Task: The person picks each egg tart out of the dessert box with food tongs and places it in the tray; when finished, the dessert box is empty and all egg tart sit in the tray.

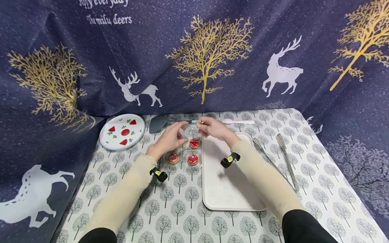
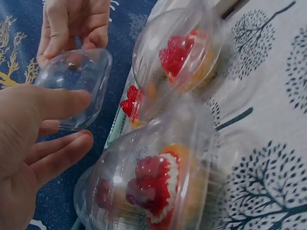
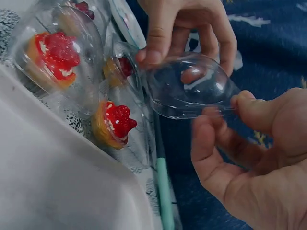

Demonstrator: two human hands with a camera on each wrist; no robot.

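Between both hands is a clear plastic dome lid (image 1: 191, 130), seen closely in the left wrist view (image 2: 72, 79) and the right wrist view (image 3: 187, 86). My left hand (image 1: 172, 136) holds one side of it, thumb on the near face. With thumb and fingertips my right hand (image 1: 214, 129) pinches the opposite edge. Just below the lid, a red-topped tart (image 1: 194, 143) sits in a clear container. Another red tart (image 1: 192, 159) stands nearer, in its own clear container, and a darker-topped tart (image 1: 173, 158) is to its left.
A white tray (image 1: 226, 202) lies right of the tarts, with metal tongs (image 1: 287, 162) beyond it. At the back left is a watermelon-patterned plate (image 1: 118, 143). Behind the hands lie a grey spatula (image 1: 158, 124) and a pink-and-white utensil (image 1: 240, 122).
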